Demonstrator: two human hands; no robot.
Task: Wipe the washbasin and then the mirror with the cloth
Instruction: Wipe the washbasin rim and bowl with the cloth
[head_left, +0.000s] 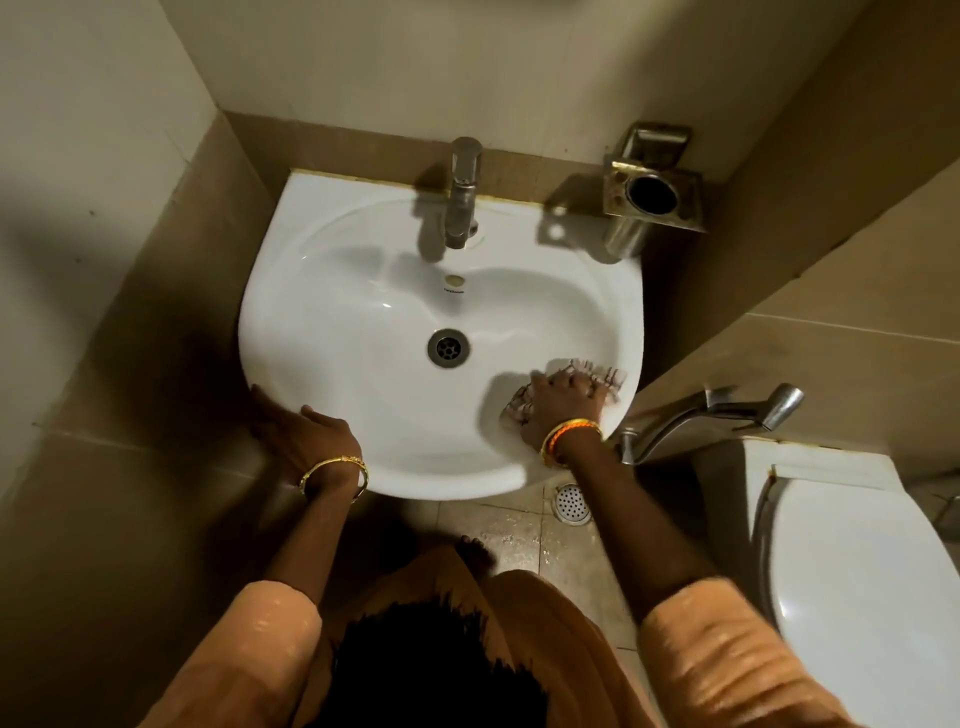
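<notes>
Your left hand (306, 441) rests against the near-left rim of the basin (363, 322), fingers straight and together. Your right hand (563, 402) presses the cloth (602, 375) onto the near-right inner wall, fingers spread. Beyond: drain (449, 348), then tap (462, 192).

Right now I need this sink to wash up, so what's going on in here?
A person is wiping the washbasin. The right hand presses the cloth on the front right of the bowl, near the rim. The left hand rests on the front left rim. No water runs from the tap. The mirror is not in view.
</notes>
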